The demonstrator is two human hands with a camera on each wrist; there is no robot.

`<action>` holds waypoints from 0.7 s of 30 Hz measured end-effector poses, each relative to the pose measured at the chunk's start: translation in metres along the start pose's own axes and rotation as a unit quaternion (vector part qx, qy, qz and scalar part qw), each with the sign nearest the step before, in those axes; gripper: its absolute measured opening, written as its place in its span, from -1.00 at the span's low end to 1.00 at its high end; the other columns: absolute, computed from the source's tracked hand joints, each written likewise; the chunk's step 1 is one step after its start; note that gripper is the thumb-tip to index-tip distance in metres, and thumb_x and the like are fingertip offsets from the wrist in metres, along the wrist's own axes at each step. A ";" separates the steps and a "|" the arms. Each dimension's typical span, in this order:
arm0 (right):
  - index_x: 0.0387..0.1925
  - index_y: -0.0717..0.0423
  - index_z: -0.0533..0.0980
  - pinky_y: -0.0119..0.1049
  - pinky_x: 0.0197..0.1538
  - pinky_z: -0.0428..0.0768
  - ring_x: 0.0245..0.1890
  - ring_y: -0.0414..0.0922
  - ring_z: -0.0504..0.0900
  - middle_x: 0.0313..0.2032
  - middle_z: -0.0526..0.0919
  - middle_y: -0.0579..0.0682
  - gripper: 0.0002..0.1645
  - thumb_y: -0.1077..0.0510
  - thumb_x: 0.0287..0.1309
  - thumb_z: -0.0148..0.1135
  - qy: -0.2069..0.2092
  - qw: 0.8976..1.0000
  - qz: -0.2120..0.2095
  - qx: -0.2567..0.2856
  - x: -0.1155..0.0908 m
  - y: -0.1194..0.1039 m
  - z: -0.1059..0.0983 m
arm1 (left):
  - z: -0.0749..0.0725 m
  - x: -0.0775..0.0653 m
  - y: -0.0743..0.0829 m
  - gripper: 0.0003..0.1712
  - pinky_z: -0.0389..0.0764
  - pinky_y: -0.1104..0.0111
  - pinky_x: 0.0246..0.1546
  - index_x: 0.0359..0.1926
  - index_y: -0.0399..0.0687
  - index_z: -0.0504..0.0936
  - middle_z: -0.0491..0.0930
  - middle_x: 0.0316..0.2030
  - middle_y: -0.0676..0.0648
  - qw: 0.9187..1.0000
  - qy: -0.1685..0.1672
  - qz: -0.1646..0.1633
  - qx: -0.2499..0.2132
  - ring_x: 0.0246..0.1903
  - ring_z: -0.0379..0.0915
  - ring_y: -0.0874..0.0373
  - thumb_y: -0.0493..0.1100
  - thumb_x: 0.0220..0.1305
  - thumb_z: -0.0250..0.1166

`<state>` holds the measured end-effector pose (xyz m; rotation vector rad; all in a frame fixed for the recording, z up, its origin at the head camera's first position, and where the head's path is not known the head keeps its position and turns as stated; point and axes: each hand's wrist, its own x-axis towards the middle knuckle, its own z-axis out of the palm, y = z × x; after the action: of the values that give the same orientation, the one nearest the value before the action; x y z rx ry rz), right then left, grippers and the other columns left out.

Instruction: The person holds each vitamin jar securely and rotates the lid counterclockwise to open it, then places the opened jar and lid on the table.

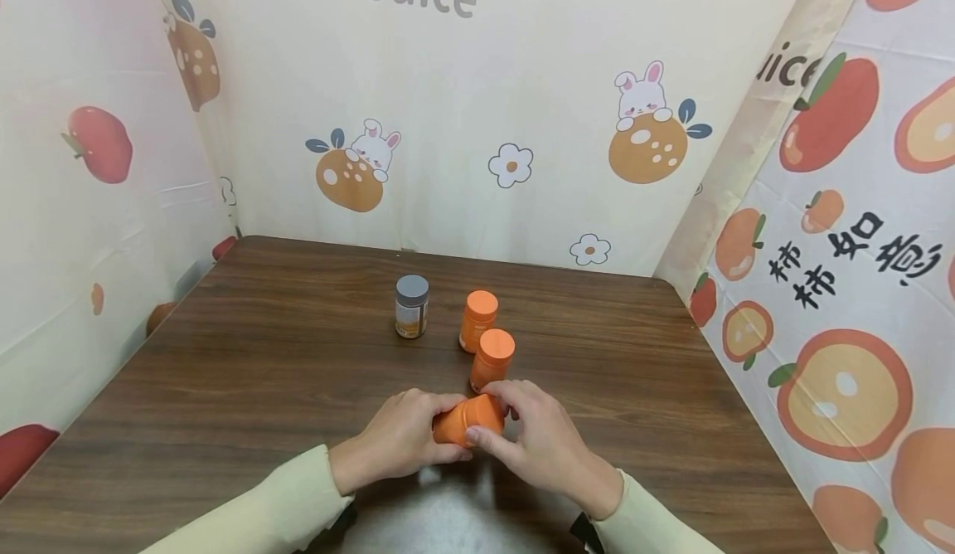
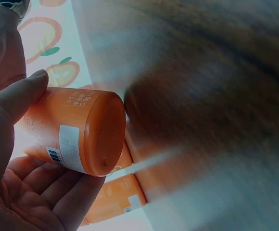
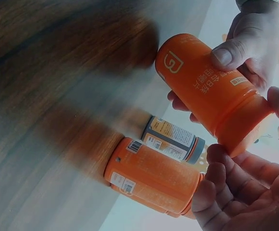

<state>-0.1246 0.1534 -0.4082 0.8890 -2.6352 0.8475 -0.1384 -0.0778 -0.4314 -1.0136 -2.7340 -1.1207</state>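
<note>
An orange bottle (image 1: 452, 426) with an orange screw cap (image 1: 485, 412) is tilted over the near part of the table, its cap end toward the right. My left hand (image 1: 403, 435) grips the bottle's body between thumb and fingers; the left wrist view shows the bottle's base and a white barcode label (image 2: 70, 147). With thumb and fingertips, my right hand (image 1: 539, 435) pinches the cap, which sits on the bottle in the right wrist view. Pale lettering (image 3: 204, 86) runs along the bottle's side there.
Just beyond the hands stands a second orange bottle (image 1: 492, 361), with a third orange bottle (image 1: 478, 322) close behind it. A grey-capped bottle (image 1: 411, 307) stands upright to their left. Printed fabric (image 1: 448, 81) hangs behind the brown wooden table (image 1: 298, 330).
</note>
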 end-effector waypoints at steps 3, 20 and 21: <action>0.11 0.05 0.61 -0.34 -0.23 0.56 -0.27 -0.16 0.57 -0.20 0.59 -0.28 -0.33 -0.33 0.21 0.38 -0.004 1.000 -0.008 0.003 0.000 0.001 -0.001 | 0.000 0.000 0.000 -0.56 0.46 0.44 -0.49 -0.06 0.19 0.71 0.53 -0.46 0.30 1.000 -0.002 0.000 -0.002 -0.54 0.40 0.38 0.04 0.03 0.64; 0.24 -0.10 0.55 -0.25 0.00 0.60 0.00 -0.29 0.49 0.04 0.57 -0.31 -0.39 0.00 0.15 0.51 -0.029 0.997 -0.076 0.016 0.001 0.002 -0.008 | 0.000 0.000 0.000 -0.54 0.46 0.44 -0.49 -0.05 0.17 0.70 0.55 -0.44 0.33 1.000 0.002 0.006 0.005 -0.52 0.41 0.39 0.06 0.02 0.64; 0.24 -0.11 0.54 -0.26 0.02 0.59 0.03 -0.30 0.48 0.05 0.56 -0.31 -0.38 0.03 0.14 0.52 -0.031 0.996 -0.079 0.016 0.001 0.002 -0.008 | 0.000 0.000 0.000 -0.55 0.46 0.44 -0.49 -0.06 0.17 0.70 0.55 -0.45 0.33 1.000 0.002 0.007 0.004 -0.52 0.41 0.40 0.06 0.02 0.64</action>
<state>-0.1265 0.1588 -0.4021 1.1313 -2.5673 0.8358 -0.1382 -0.0782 -0.4316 -1.0265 -2.7233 -1.1061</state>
